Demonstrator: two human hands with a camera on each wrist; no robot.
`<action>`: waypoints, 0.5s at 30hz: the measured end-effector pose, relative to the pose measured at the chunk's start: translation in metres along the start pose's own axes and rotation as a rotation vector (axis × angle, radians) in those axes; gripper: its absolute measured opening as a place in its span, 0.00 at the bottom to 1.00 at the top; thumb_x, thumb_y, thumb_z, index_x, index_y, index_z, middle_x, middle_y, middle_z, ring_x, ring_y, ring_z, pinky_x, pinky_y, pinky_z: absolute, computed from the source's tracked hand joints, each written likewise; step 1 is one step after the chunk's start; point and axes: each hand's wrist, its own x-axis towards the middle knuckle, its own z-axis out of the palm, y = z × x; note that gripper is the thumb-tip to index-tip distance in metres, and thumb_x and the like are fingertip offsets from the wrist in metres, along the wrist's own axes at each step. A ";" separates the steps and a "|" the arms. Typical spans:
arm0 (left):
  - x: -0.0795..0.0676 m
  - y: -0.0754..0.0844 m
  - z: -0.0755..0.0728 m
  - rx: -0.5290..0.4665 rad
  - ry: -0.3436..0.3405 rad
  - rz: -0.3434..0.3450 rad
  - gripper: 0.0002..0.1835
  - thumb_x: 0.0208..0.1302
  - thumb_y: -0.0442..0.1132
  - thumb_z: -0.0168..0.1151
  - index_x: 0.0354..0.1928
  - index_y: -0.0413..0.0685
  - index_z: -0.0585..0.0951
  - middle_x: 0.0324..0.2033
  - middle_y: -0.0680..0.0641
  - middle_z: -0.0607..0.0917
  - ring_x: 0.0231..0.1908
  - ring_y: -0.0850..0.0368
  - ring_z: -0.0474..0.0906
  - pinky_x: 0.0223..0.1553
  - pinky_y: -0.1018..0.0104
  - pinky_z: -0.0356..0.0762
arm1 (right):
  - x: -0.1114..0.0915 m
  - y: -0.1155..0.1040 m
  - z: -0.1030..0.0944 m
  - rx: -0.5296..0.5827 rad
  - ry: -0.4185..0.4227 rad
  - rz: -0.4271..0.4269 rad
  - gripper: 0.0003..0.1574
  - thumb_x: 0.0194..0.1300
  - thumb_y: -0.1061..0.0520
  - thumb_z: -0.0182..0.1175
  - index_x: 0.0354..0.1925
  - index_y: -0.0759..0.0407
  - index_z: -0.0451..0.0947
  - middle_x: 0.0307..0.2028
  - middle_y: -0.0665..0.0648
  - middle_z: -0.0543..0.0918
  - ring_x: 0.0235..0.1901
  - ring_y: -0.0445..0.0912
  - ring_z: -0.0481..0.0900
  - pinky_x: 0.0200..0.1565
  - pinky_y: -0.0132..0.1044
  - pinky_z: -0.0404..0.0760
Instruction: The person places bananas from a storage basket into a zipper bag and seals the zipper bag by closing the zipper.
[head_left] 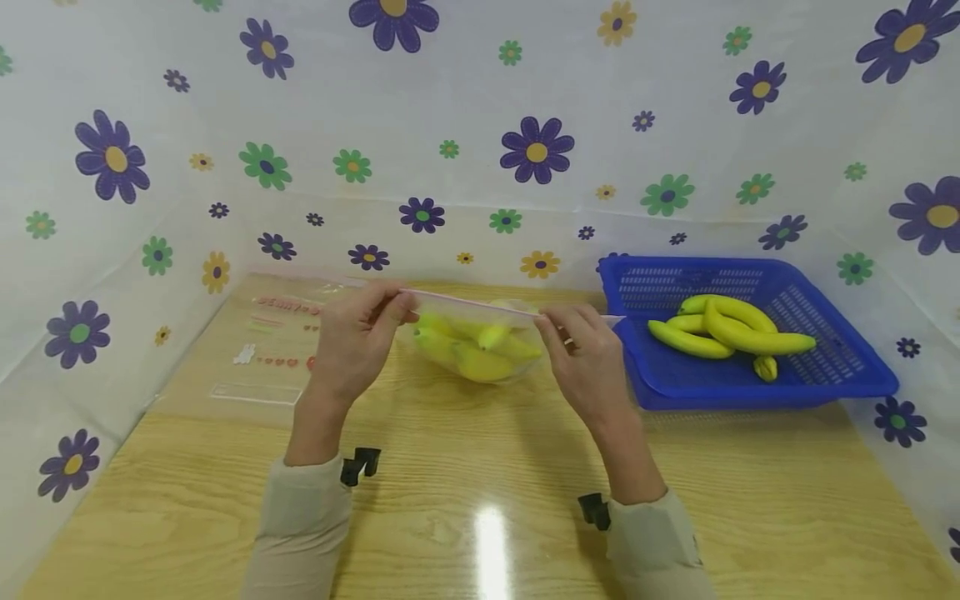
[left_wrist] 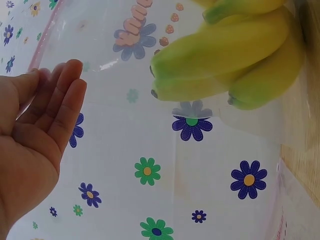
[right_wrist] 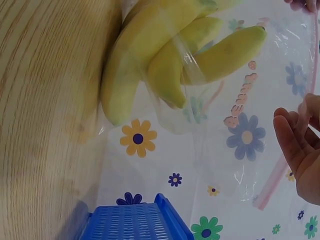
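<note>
A clear zip bag (head_left: 472, 302) with a pink top strip stands on the table in the middle of the head view. Several yellow bananas (head_left: 483, 360) with greenish tips lie inside it. My left hand (head_left: 358, 337) pinches the strip between thumb and fingers near its left part. Further along, my right hand (head_left: 588, 358) pinches the same strip near its right end, so the strip is stretched between both hands. In the right wrist view, the pink strip (right_wrist: 272, 185) runs past my right fingers, and printed pink letters show on the bag. Whether the strip is sealed I cannot tell.
On the right sits a blue plastic basket (head_left: 757, 398) holding several yellow bananas (head_left: 765, 337). Another clear bag (head_left: 258, 392) with pink and red prints lies flat at the left of the wooden table (head_left: 450, 500). Flower-patterned white sheeting (head_left: 450, 92) hangs behind and at the sides.
</note>
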 end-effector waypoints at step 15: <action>-0.002 -0.002 -0.003 -0.011 0.005 -0.013 0.04 0.67 0.28 0.61 0.37 0.35 0.84 0.30 0.43 0.87 0.31 0.52 0.86 0.40 0.79 0.79 | 0.001 0.000 -0.002 0.022 0.009 0.017 0.05 0.65 0.63 0.65 0.39 0.64 0.85 0.34 0.59 0.84 0.28 0.47 0.83 0.25 0.38 0.83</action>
